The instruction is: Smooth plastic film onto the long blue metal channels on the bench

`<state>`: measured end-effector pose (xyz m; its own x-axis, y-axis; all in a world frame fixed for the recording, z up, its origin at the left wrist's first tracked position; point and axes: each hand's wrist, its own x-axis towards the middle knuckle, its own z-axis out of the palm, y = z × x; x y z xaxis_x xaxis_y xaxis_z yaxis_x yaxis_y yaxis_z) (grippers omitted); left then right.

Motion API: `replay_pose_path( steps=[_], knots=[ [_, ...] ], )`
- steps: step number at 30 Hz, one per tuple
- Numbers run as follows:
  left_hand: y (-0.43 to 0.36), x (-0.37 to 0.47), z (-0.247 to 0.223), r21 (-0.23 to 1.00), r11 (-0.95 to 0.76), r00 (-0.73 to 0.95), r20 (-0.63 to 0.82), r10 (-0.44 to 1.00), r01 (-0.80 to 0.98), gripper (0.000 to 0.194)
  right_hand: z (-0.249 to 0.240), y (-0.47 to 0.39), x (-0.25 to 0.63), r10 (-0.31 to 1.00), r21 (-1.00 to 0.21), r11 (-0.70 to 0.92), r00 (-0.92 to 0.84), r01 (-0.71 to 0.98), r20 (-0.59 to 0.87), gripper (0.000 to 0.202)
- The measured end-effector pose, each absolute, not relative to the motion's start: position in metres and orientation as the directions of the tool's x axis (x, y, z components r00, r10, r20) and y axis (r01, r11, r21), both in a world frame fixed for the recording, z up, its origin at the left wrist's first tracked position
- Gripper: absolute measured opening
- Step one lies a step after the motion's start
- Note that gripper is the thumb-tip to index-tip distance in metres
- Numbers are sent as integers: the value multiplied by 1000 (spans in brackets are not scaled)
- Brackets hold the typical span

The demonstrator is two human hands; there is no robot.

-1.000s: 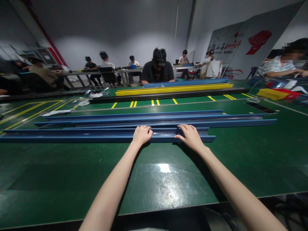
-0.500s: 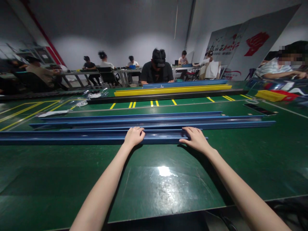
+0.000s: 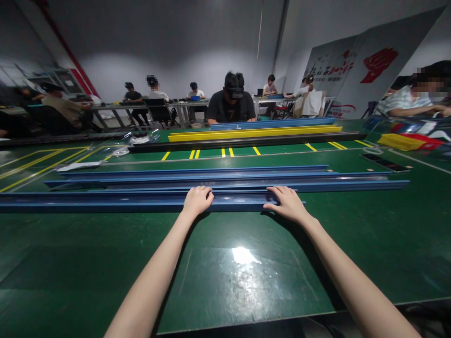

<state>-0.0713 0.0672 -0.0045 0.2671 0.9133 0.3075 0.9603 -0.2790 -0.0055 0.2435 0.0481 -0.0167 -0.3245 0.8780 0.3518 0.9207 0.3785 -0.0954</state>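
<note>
A long blue U-shaped channel (image 3: 237,202) lies across the green table in front of me, its left end running out of view. My left hand (image 3: 198,201) is closed over it, fingers on the far edge and thumb toward the right. Close to the channel's right end, my right hand (image 3: 286,203) grips across its width, fingers over the far edge and thumb at the near edge. Just beyond lie two more blue channels, a middle one (image 3: 352,185) and a farther one (image 3: 246,169), roughly parallel to the held one.
Farther back on the table (image 3: 225,272) lie a black strip (image 3: 246,141), a yellow channel (image 3: 253,134) and another blue channel (image 3: 275,123). A phone (image 3: 384,162) rests at the right, near a yellow part (image 3: 398,142). A co-worker (image 3: 230,103) sits opposite.
Both hands keep their grip on the near channel, at nearly the same spots. The camera view has shifted very slightly.
</note>
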Motion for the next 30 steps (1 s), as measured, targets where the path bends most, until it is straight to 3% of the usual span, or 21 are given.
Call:
replay_pose_path(
  steps=[30],
  knots=[
    [80, -67, -2, 9, -218, 206, 303, 930, 976, 34, -25, 66, 239, 860, -73, 367, -309, 927, 405, 65]
  ],
)
